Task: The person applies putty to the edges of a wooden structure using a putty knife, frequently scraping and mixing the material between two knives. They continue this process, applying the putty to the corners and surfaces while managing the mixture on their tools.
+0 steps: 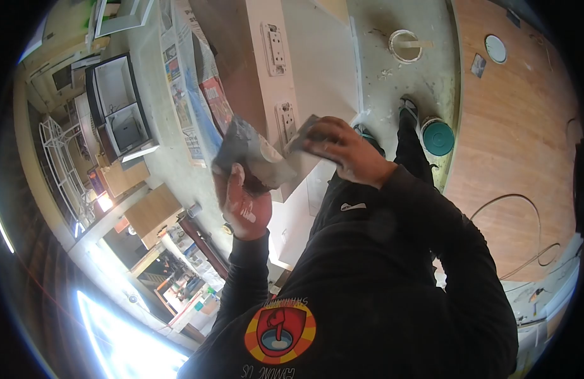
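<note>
Two hands close together, two grey pieces nearly meeting!

And there's the broad grey sheet [257, 151], sitting above the left thumb and reaching across towards the right fingertips; its long axis slants from upper left of the thumb down to the right. Into the gap beside it comes the smaller flat piece [298, 135], jutting from the right fingers with its free end facing the sheet. Blurred there, so touching or just apart, I can't tell!

Left hand [246, 202]: thumb raised, white smears showing, sheet gripped; the other fingers are mostly hidden, their spread impossible to call. Right hand [346, 148]: fingers bent and bunched over the small piece, pinching it, knuckles up. Left forearm rises almost straight, right forearm slants in across the body. Just beyond the right fingertips, the nearer wall socket [285, 119]; farther off, another socket [275, 49].
</note>
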`<state>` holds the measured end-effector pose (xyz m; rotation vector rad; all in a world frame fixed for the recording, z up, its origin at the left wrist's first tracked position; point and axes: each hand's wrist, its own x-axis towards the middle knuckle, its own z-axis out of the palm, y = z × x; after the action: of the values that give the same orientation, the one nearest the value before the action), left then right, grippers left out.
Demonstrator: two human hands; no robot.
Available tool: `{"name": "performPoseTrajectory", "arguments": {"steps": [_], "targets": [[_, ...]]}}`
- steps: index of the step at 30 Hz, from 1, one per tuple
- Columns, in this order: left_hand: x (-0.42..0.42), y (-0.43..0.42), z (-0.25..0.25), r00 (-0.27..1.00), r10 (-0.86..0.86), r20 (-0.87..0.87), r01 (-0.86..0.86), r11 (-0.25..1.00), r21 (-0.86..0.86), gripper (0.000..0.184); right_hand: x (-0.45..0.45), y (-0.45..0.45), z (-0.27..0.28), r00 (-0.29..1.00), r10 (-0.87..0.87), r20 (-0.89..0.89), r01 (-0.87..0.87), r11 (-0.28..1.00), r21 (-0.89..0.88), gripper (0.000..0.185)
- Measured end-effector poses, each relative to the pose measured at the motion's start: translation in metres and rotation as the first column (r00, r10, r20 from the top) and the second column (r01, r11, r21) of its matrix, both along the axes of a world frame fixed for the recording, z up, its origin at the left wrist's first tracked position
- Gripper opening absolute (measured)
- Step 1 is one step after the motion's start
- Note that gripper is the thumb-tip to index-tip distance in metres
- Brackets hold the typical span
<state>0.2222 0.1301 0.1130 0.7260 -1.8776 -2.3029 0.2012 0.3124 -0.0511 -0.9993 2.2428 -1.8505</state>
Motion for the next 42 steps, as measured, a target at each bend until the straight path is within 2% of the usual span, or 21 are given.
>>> {"name": "performPoseTrajectory", "arguments": {"steps": [1, 2, 3, 4, 5, 7, 10, 12, 18, 28, 30, 31, 33, 34, 35, 36, 38, 39, 40, 41, 42], "targets": [[-0.004, 0.003, 0.007, 0.997, -0.008, -0.077, 0.006, 1.0, -0.025, 0.041, 0.0, 0.002, -0.005, 1.0, 0.005, -0.002, -0.005, 1.0, 0.0, 0.075], [-0.007, 0.0, 0.006, 0.996, -0.012, -0.088, -0.005, 0.982, -0.187, 0.038, -0.001, 0.003, -0.01, 0.989, -0.082, 0.122, 0.088, 0.995, -0.038, 0.072], [-0.01, -0.005, 0.004, 0.996, -0.002, -0.093, -0.016, 0.982, -0.19, 0.038, -0.003, 0.002, -0.015, 0.954, -0.165, 0.252, 0.186, 0.98, -0.063, 0.068], [-0.01, -0.012, 0.002, 0.996, -0.004, -0.093, -0.02, 0.965, -0.262, 0.035, -0.009, 0.002, -0.013, 0.935, -0.224, 0.276, 0.261, 0.959, -0.106, 0.056], [-0.009, -0.018, -0.002, 0.996, -0.011, -0.093, -0.02, 0.944, -0.329, 0.033, -0.015, 0.002, -0.015, 0.934, -0.224, 0.278, 0.262, 0.959, -0.106, 0.056], [-0.007, -0.022, -0.006, 0.993, 0.005, -0.118, -0.042, 0.951, -0.306, 0.031, -0.031, 0.004, -0.022, 0.94, -0.211, 0.269, 0.227, 0.973, -0.03, 0.049], [-0.006, -0.019, -0.004, 0.993, 0.021, -0.113, -0.051, 0.961, -0.272, 0.029, -0.049, -0.008, -0.037, 0.946, -0.203, 0.254, 0.227, 0.971, -0.072, 0.05], [-0.002, -0.019, -0.003, 0.993, 0.072, -0.091, -0.086, 0.982, -0.166, 0.027, -0.057, -0.021, -0.047, 0.944, -0.186, 0.271, 0.224, 0.968, -0.115, 0.051], [0.008, -0.026, -0.001, 0.995, 0.095, -0.038, -0.101, 0.974, -0.204, 0.03, -0.066, -0.043, -0.057, 0.943, -0.28, 0.181, 0.308, 0.939, -0.152, 0.055], [0.012, -0.034, -0.006, 0.998, 0.061, -0.03, -0.066, 0.983, -0.173, 0.031, -0.069, -0.049, -0.054, 0.924, -0.324, 0.204, 0.361, 0.914, -0.183, 0.054], [0.007, -0.031, -0.004, 0.999, 0.027, -0.034, -0.037, 0.942, -0.333, 0.032, -0.061, -0.043, -0.057, 0.917, -0.329, 0.227, 0.368, 0.917, -0.153, 0.051], [0.006, -0.033, -0.004, 0.999, 0.033, -0.04, -0.044, 0.941, -0.335, 0.032, -0.058, -0.038, -0.054, 0.92, -0.324, 0.222, 0.361, 0.919, -0.157, 0.051], [0.004, -0.038, -0.004, 1.0, 0.013, -0.022, -0.022, 0.898, -0.439, 0.029, -0.048, -0.025, -0.038, 0.906, -0.2, 0.374, 0.289, 0.936, -0.201, 0.045], [0.001, -0.04, -0.005, 1.0, 0.02, -0.024, -0.029, 0.897, -0.441, 0.029, -0.045, -0.017, -0.03, 0.908, -0.147, 0.392, 0.246, 0.945, -0.216, 0.036], [-0.002, -0.043, -0.006, 0.998, -0.047, -0.034, 0.021, 0.839, -0.544, 0.027, -0.041, -0.01, -0.022, 0.909, -0.139, 0.393, 0.239, 0.946, -0.219, 0.036], [-0.003, -0.044, -0.007, 0.992, -0.117, -0.035, 0.068, 0.765, -0.641, 0.025, -0.039, -0.004, -0.014, 0.935, -0.109, 0.336, 0.188, 0.959, -0.21, 0.034], [-0.006, -0.038, -0.002, 0.994, -0.112, 0.017, 0.094, 0.732, -0.675, 0.023, -0.036, 0.001, -0.002, 0.974, -0.074, 0.214, 0.122, 0.968, -0.219, 0.033], [-0.007, -0.035, -0.001, 0.991, -0.11, 0.072, 0.128, 0.699, -0.704, 0.021, -0.037, 0.004, 0.005, 0.974, -0.073, 0.214, 0.121, 0.968, -0.219, 0.033], [-0.007, -0.038, -0.003, 0.987, -0.142, 0.079, 0.153, 0.644, -0.749, 0.021, -0.041, 0.008, 0.017, 0.993, -0.055, 0.101, 0.073, 0.98, -0.185, 0.036], [-0.008, -0.037, -0.004, 0.987, -0.143, 0.08, 0.154, 0.644, -0.75, 0.021, -0.043, 0.011, 0.027, 0.999, -0.032, -0.013, 0.03, 0.989, -0.146, 0.039], [-0.009, -0.034, -0.005, 0.982, -0.181, 0.048, 0.155, 0.643, -0.75, 0.021, -0.044, 0.013, 0.035, 0.999, -0.02, -0.044, 0.015, 0.993, -0.113, 0.041]]}}
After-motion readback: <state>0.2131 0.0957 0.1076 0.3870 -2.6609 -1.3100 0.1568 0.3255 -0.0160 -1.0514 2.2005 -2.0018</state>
